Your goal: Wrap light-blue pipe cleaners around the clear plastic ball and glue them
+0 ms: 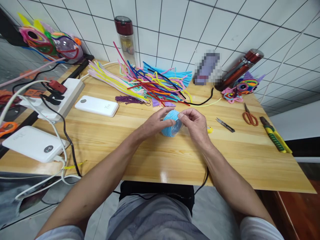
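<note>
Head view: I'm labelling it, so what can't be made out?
All in the head view:
- Clear plastic piece wrapped in light blue: parts covered by left hand and right hand.
- Small yellow object: mostly behind right hand.
- Purple object: details pixelated.
- Blue denim: cut off by left edge.

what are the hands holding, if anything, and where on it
A clear rounded piece partly wrapped in light blue strips: left hand around its blue-wrapped side, right hand at its clear edge.
</note>
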Action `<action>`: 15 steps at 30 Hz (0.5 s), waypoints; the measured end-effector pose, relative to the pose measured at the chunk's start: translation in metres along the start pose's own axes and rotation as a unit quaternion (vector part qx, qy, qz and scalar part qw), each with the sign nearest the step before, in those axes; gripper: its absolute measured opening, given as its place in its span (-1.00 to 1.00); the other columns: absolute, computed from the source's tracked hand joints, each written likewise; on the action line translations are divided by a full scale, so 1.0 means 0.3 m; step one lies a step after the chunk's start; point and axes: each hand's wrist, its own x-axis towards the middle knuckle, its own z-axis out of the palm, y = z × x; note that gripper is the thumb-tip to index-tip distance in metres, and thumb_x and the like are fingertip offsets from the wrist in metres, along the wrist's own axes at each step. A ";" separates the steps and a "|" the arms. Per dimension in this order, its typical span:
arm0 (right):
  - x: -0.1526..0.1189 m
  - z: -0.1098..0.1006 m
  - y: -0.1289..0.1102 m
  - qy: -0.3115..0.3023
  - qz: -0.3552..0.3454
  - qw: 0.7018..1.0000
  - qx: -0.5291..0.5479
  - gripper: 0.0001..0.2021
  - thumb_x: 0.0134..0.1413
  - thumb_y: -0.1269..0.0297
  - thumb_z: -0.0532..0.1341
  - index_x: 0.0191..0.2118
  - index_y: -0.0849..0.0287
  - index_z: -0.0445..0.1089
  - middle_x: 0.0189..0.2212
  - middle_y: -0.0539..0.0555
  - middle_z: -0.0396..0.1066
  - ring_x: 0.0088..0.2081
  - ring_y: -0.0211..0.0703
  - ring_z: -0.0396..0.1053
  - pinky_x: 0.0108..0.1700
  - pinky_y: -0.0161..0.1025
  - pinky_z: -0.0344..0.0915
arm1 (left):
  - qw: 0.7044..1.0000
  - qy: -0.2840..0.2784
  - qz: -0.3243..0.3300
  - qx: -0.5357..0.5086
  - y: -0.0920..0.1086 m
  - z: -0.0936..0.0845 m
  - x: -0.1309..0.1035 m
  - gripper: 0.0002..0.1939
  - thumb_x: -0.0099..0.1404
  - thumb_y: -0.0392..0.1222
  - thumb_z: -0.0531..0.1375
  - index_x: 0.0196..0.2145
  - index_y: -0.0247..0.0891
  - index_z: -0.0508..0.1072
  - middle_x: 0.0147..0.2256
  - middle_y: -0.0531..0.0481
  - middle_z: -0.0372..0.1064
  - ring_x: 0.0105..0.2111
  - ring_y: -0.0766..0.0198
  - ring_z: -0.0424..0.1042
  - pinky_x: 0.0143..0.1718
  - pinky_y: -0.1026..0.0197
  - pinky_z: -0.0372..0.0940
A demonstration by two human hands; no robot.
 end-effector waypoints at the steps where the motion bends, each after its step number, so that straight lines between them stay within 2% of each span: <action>1: -0.001 -0.002 -0.001 -0.001 0.001 1.000 -0.003 -0.69 -0.02 -0.01 0.53 -0.36 0.08 0.54 -0.52 -0.08 0.43 -0.49 -0.27 0.26 -0.42 -0.26 0.27 | 1.000 0.001 0.000 -0.005 -0.005 0.003 0.000 -0.24 0.21 0.04 0.43 0.31 -0.23 0.43 0.26 -0.24 0.47 0.28 -0.18 0.44 0.28 -0.14 0.36; 8: -0.010 -0.029 -0.009 -0.002 -0.020 0.999 -0.034 -0.72 0.02 0.01 0.54 -0.35 0.06 0.55 -0.55 -0.10 0.33 -0.50 -0.24 0.22 -0.42 -0.23 0.19 | 0.999 0.008 -0.001 -0.051 -0.046 0.042 0.004 -0.18 0.12 0.12 0.50 0.22 -0.19 0.30 0.25 -0.25 0.36 0.22 -0.11 0.44 0.15 -0.05 0.43; 11: -0.016 -0.030 -0.011 -0.004 -0.029 0.999 -0.046 -0.72 0.04 0.01 0.53 -0.36 0.06 0.55 -0.56 -0.11 0.30 -0.50 -0.26 0.17 -0.42 -0.23 0.18 | 0.999 0.004 0.001 -0.047 -0.043 0.044 0.002 -0.21 0.12 0.10 0.50 0.18 -0.17 0.29 0.22 -0.21 0.35 0.21 -0.09 0.44 0.13 -0.02 0.43; 15: -0.025 -0.021 -0.013 0.002 -0.049 0.997 -0.060 -0.74 0.06 0.02 0.52 -0.37 0.06 0.55 -0.49 -0.07 0.35 -0.46 -0.24 0.19 -0.39 -0.22 0.20 | 1.000 -0.001 -0.002 -0.030 -0.030 0.037 -0.002 -0.24 0.14 0.14 0.50 0.15 -0.14 0.30 0.14 -0.15 0.39 0.17 -0.05 0.45 0.12 0.00 0.43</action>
